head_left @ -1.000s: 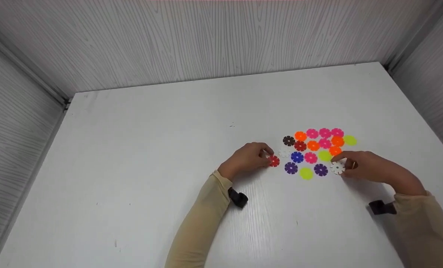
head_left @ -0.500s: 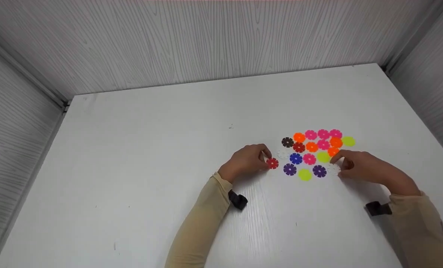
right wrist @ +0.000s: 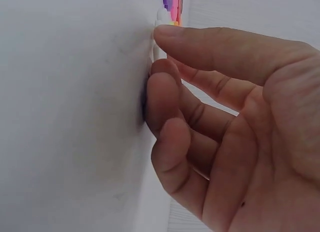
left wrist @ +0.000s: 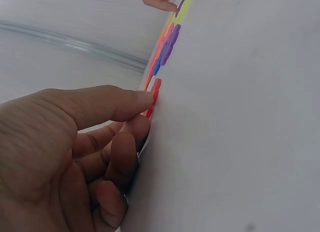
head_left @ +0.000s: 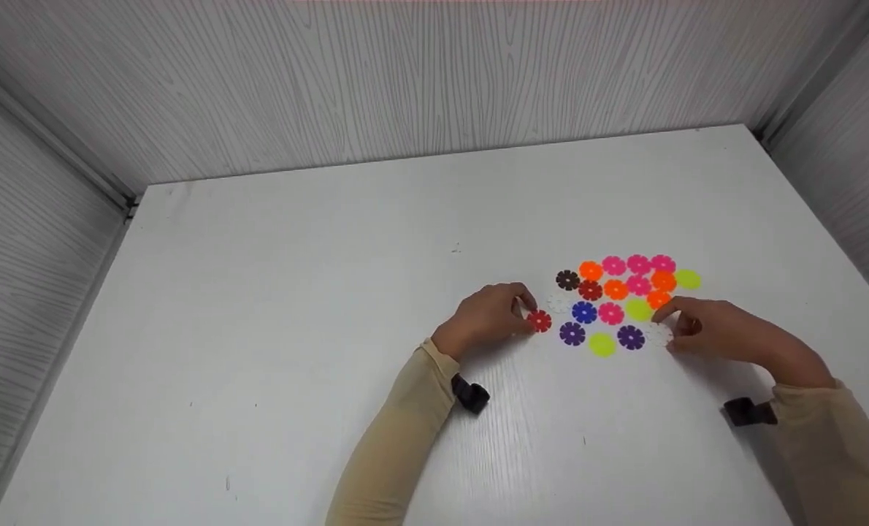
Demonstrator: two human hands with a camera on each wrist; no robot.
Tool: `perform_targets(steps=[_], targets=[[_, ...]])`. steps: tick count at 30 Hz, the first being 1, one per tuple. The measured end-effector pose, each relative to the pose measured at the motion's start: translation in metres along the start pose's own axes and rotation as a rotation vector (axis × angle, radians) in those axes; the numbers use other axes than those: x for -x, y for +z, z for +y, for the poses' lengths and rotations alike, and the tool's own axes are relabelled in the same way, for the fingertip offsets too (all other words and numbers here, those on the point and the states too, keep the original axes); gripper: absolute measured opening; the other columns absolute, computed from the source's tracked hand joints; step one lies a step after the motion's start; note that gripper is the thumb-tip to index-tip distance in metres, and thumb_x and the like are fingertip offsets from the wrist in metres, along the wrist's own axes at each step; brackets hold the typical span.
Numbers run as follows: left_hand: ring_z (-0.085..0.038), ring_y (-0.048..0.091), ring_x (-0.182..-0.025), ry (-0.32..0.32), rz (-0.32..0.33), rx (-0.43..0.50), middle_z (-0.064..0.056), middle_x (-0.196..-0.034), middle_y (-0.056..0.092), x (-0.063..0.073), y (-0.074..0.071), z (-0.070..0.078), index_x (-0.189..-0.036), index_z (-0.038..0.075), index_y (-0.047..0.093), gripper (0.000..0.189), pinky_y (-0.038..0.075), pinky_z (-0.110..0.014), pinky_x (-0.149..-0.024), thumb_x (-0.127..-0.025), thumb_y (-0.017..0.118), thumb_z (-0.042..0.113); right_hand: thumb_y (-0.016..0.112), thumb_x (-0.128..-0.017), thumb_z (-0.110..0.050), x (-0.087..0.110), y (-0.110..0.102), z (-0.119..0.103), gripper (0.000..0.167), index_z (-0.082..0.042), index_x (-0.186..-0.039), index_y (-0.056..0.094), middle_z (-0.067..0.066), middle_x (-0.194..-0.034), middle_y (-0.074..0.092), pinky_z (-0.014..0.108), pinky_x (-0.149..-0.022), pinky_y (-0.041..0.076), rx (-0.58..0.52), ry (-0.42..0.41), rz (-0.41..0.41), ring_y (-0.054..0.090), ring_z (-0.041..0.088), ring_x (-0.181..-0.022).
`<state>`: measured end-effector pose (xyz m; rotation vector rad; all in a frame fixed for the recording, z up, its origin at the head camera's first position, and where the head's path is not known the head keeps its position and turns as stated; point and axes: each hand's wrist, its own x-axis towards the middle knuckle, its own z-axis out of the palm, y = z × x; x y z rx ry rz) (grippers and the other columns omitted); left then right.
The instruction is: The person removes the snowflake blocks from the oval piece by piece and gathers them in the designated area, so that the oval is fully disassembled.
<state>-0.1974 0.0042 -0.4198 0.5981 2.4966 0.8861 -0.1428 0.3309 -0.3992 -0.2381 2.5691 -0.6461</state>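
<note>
My left hand [head_left: 487, 315] pinches the near edge of a red snowflake disc [head_left: 540, 321], a flat notched plastic piece, between thumb and finger; in the left wrist view the red disc [left wrist: 156, 87] shows edge-on beside the thumb. At the right end of the front row, my right hand [head_left: 726, 334] has thumb and index finger on a white snowflake disc [head_left: 657, 335], which lies flat. In the right wrist view the white disc [right wrist: 160, 50] is partly hidden by the thumb. A purple disc [head_left: 631, 337] lies just left of the white one.
Several more discs lie flat between the hands in rough rows: black [head_left: 567, 280], blue [head_left: 584, 313], pink [head_left: 611, 314], orange [head_left: 615, 290], yellow [head_left: 602, 344] and another white one [head_left: 559, 303]. The white table [head_left: 296, 292] is bounded by a wood-grain panel [head_left: 405, 80] at the back.
The white disc at my right hand was tilted up a second ago and now lies flat beside the purple one. My left hand stays at the red disc.
</note>
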Motion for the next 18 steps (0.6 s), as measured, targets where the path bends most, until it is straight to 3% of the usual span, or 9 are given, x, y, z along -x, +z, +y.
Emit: perform_targets(steps=[5,8,14,18], targets=[[-0.012,0.053,-0.079,-0.002,-0.033,0.071,-0.001,-0.093,0.06,0.004,-0.009,-0.001,-0.118,0.016,0.062,0.03,0.044,-0.025,-0.072,-0.09,0.066,0.025,0.063,-0.092,-0.021,0.002,-0.009,-0.002,0.04,-0.005,-0.127,0.053,0.011,-0.099,0.061,0.028,-0.067,0.049,0.009,-0.004,0.064,0.055,0.021,-0.085],[-0.013,0.055,-0.075,0.0,-0.007,0.08,-0.002,-0.094,0.063,0.008,-0.017,-0.004,-0.12,0.015,0.061,0.031,0.044,-0.025,-0.07,-0.092,0.064,0.027,0.061,-0.094,-0.019,0.001,-0.011,-0.006,0.038,-0.003,-0.127,0.053,0.016,-0.103,0.061,0.027,-0.066,0.05,0.011,-0.015,0.144,0.056,0.024,-0.088],[-0.016,0.06,-0.096,0.026,0.147,0.074,-0.004,-0.108,0.066,0.019,-0.034,-0.017,-0.122,0.014,0.061,0.035,0.049,-0.033,-0.082,-0.093,0.062,0.033,0.06,-0.095,-0.018,-0.001,-0.01,-0.022,0.038,-0.001,-0.128,0.054,0.021,-0.107,0.062,0.029,-0.069,0.051,0.008,-0.07,0.334,0.059,0.033,-0.094],[-0.02,0.057,-0.116,0.014,0.277,0.081,-0.004,-0.122,0.064,0.032,-0.045,-0.03,-0.125,0.014,0.061,0.042,0.046,-0.04,-0.097,-0.092,0.062,0.04,0.058,-0.096,-0.025,-0.007,-0.013,-0.04,0.042,-0.003,-0.131,0.052,0.023,-0.115,0.061,0.048,-0.077,0.054,0.009,-0.101,0.458,0.058,0.039,-0.099]])
